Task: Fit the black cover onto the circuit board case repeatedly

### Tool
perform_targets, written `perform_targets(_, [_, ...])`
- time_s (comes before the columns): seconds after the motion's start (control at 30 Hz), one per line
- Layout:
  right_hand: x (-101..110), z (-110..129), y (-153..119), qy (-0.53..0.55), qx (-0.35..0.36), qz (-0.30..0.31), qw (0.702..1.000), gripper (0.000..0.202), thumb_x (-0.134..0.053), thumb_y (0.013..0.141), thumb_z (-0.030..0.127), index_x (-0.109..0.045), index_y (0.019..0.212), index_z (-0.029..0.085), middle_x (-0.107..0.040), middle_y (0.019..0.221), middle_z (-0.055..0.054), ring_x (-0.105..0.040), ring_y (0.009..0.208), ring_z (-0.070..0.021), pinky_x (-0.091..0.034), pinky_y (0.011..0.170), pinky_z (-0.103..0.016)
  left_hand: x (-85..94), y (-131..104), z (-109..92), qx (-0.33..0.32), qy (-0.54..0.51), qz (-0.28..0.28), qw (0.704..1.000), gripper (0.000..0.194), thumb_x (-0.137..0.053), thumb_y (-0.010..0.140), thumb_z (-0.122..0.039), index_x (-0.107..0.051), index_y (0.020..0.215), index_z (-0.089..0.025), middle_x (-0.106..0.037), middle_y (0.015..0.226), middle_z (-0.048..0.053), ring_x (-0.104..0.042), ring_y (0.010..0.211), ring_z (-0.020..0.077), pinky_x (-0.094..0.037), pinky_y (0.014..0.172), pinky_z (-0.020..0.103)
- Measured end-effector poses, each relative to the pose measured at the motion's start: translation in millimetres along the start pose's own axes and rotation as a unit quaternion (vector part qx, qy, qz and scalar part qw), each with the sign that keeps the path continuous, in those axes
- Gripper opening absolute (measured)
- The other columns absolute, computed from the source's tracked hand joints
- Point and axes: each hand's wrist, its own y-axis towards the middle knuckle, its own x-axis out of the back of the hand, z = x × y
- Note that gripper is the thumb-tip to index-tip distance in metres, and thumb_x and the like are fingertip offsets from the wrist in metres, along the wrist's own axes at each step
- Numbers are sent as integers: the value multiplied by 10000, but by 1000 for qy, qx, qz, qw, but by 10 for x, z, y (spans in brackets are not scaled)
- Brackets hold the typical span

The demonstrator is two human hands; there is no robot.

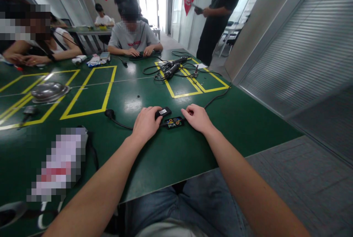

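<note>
A black plastic cover [164,112] with a white label is tilted up in my left hand [146,122], held between thumb and fingers. Beside it, an open black housing [174,123] lies on the green table, showing a circuit board with two copper-coloured rings. My right hand [197,116] is closed at the housing's right end, its fingers curled around the black cable [217,97] there; the fingertips are partly hidden. Another length of cable [121,123] leaves the housing under my left hand and ends in a black plug [109,114].
Black electric screwdrivers [172,70] with tangled cords lie at the back, near yellow tape rectangles [110,93]. At left are a metal bowl-like dish [49,91] and a blurred pouch [62,159]. Co-workers sit across the table [171,163]; one person [220,12] stands beyond it.
</note>
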Motion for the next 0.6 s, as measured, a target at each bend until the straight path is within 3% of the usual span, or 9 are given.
perform_targets(0.2, [-5,-23,9,26,2,-11,1000,421,-588,983,492,-531,640,256,-591,719,-17,-525,685,-189,-402,674,-336,23,-37,-64,-86,-48,-22,995,291,-599,1037,-256,-719,1299,-212,-774,1289,107,-668,1220,301,-530,1121,494])
perform_targets(0.33, [-5,-13,4,32,-4,-9,999,431,-611,983,521,-558,652,251,-598,727,-12,-535,694,-187,-407,685,-332,48,-88,-121,-151,-59,11,987,309,-625,1007,-258,-717,1299,-218,-778,1248,101,-679,1182,297,-551,1085,485])
perform_targets(0.6, [5,39,-12,5,-13,10,1000,427,-727,935,533,-596,652,241,-619,728,1,-556,693,-171,-407,687,-316,52,-101,-124,-157,-53,42,985,324,-659,974,-268,-742,1282,-217,-777,1219,97,-684,1149,290,-570,1062,473])
